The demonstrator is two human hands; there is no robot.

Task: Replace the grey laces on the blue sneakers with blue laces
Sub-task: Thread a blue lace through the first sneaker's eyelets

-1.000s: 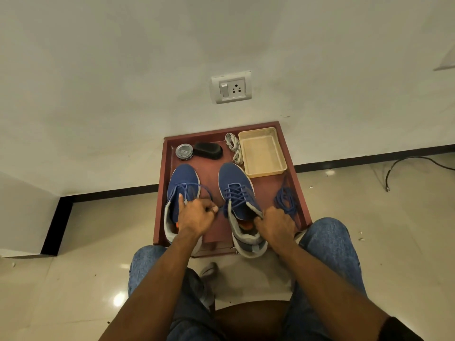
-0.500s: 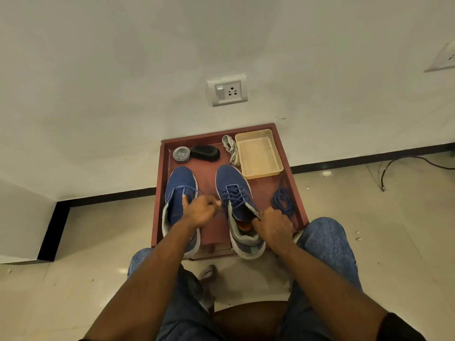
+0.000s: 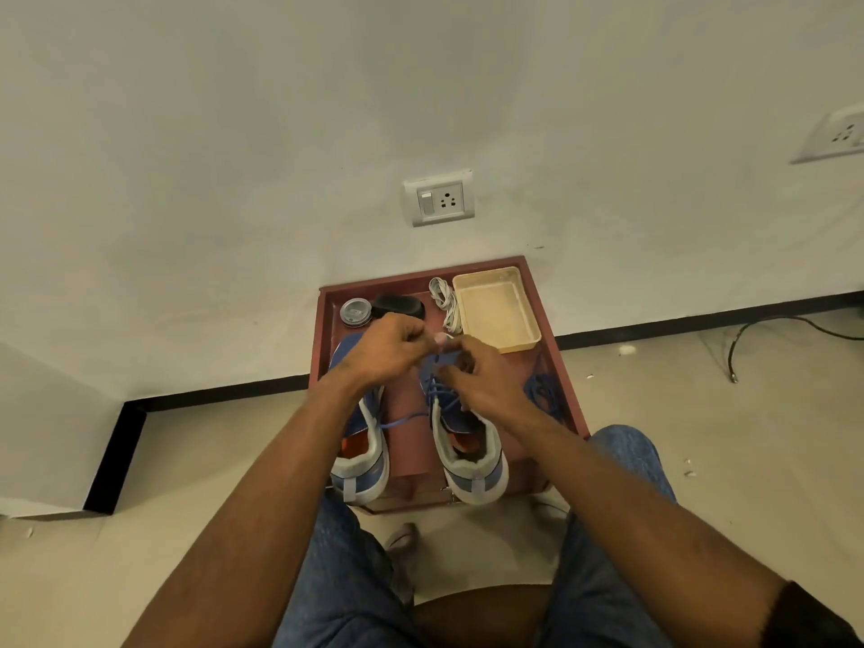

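Blue lace (image 3: 446,357) is pinched in both my left hand (image 3: 383,350) and my right hand (image 3: 486,383), above the right shoe (image 3: 467,453). Both shoes sit on the red tray (image 3: 327,311); the left shoe (image 3: 362,456) trails a lace end. Grey laces (image 3: 446,304) lie by the yellow tub (image 3: 495,308).

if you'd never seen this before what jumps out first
Two hands meet above the middle of a red-brown tray on the floor by the wall: the left hand and right hand pinch a blue lace over the right-hand blue sneaker. Behind them at the tray's far end lie the grey laces, beside a beige plastic tray.
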